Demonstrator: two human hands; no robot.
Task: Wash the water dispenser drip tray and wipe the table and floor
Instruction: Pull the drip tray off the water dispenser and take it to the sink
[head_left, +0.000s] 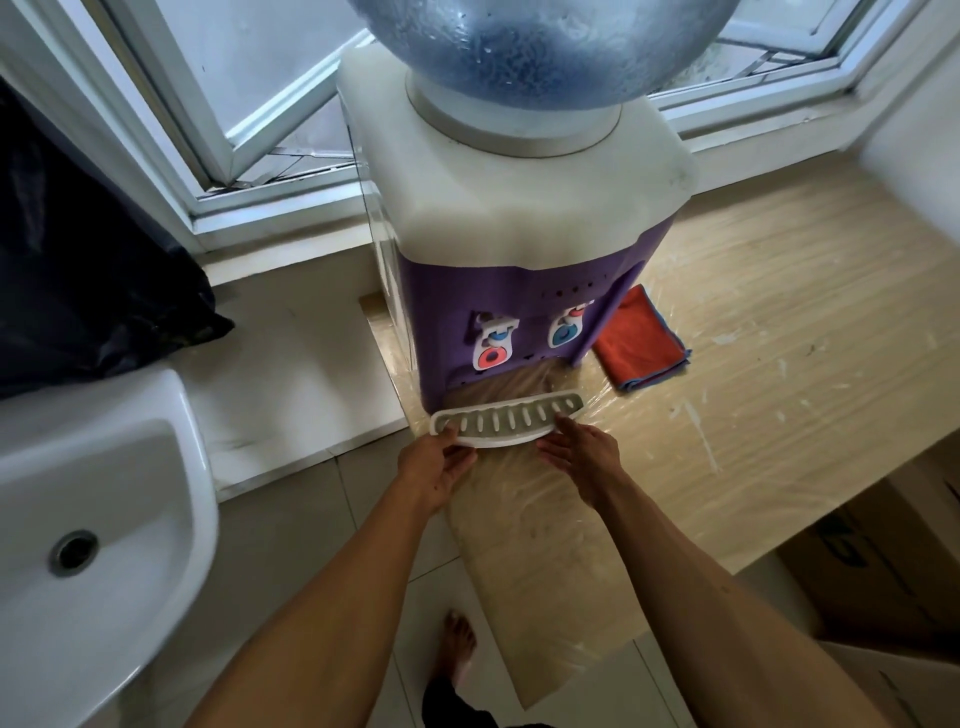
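A white ceramic washbasin (104, 493) stands at far left, well apart from the table. The left hand (436, 467) pinches the left end of the white slotted plastic drip tray (506, 418), fingers curled under its front rim. The tray lies at the foot of the purple-and-white water dispenser (441, 312), its long axis running left to right across both hands. The right hand (582, 457) rests straight fingers on the tray's right end. A folded orange cloth (641, 343) lies beyond on the pale wood-grain table (779, 338). The left hand is nearer the basin.

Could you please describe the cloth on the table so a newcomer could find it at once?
Find the purple water dispenser on the wooden table. Just to its right lies a folded cloth, the only orange thing there, edged in blue.
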